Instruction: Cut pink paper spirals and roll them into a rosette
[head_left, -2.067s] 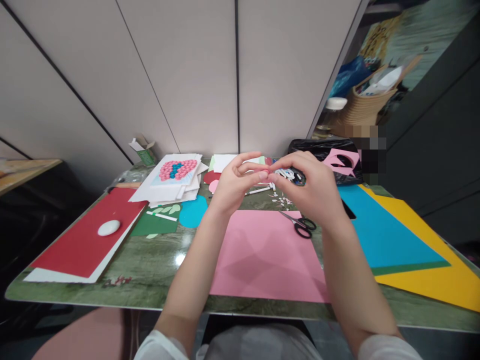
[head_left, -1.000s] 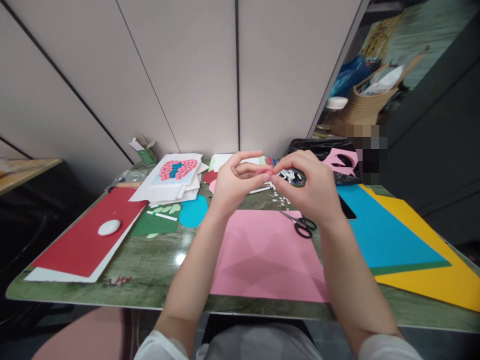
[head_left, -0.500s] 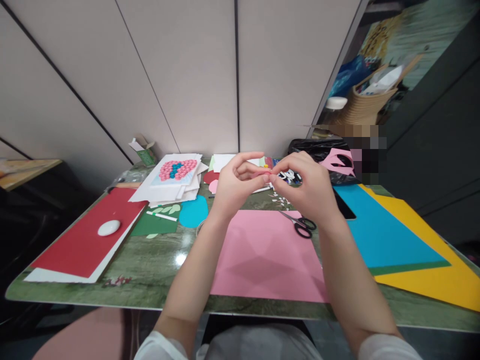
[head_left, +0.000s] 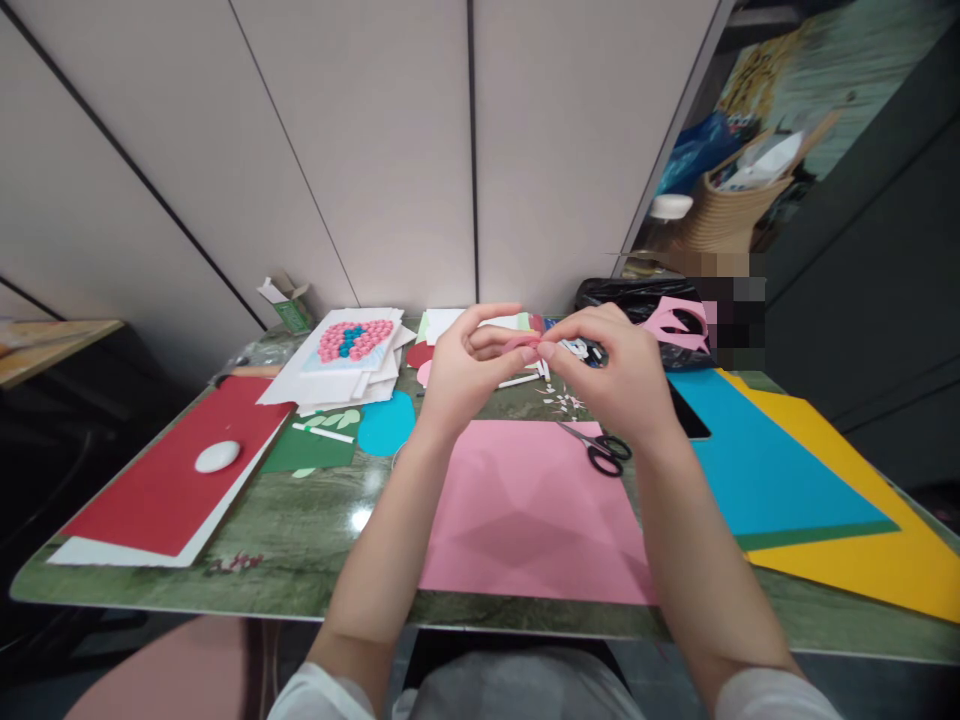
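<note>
Both hands are raised over the far edge of a pink paper sheet [head_left: 525, 510], fingertips meeting. Between them is a small curled strip of pink paper [head_left: 519, 343], mostly covered by the fingers. My left hand [head_left: 474, 370] pinches it between thumb and fingers, with the index finger stretched out above. My right hand [head_left: 606, 365] closes its thumb and index finger on the strip's right end. Black-handled scissors [head_left: 606, 452] lie on the pink sheet's right corner, below my right hand.
On the left are red paper [head_left: 172, 475] with a white oval object [head_left: 217, 456], and a picture of pink and blue paper rolls [head_left: 356, 343]. Blue paper [head_left: 780, 470] and yellow paper [head_left: 900, 550] lie right. Pink cut paper [head_left: 667, 325] rests on a black bag [head_left: 600, 290].
The pink strip shows a little more as a curl between my fingers. Both hands stay in nearly the same place, with only slight finger movement.
</note>
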